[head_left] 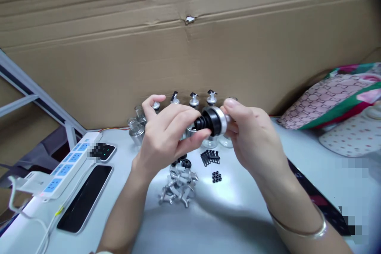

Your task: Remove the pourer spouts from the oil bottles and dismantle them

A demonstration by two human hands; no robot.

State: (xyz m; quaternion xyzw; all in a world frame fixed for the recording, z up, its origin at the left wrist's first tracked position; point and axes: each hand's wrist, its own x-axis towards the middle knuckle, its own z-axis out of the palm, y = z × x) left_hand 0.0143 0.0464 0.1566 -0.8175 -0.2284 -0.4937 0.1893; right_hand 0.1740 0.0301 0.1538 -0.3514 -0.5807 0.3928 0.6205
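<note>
Both my hands are raised over the table's middle and meet on one small part. My right hand (pixel 253 139) pinches a black and silver pourer cap (pixel 216 120) by its metal ring. My left hand (pixel 166 135) grips the black ribbed stopper (pixel 200 124) at the cap's left end, with the index finger lifted. Below the hands lie a heap of silver metal spouts (pixel 177 188), some black round pieces (pixel 183 162), a bunch of black clips (pixel 210 156) and several tiny black rings (pixel 216 176).
Small glass bottles with fitted pourers (pixel 194 101) stand in a row against the cardboard wall (pixel 190 47). A white and blue power strip (pixel 64 166) and a black phone (pixel 86 198) lie at left. A patterned cushion (pixel 336 95) sits at right.
</note>
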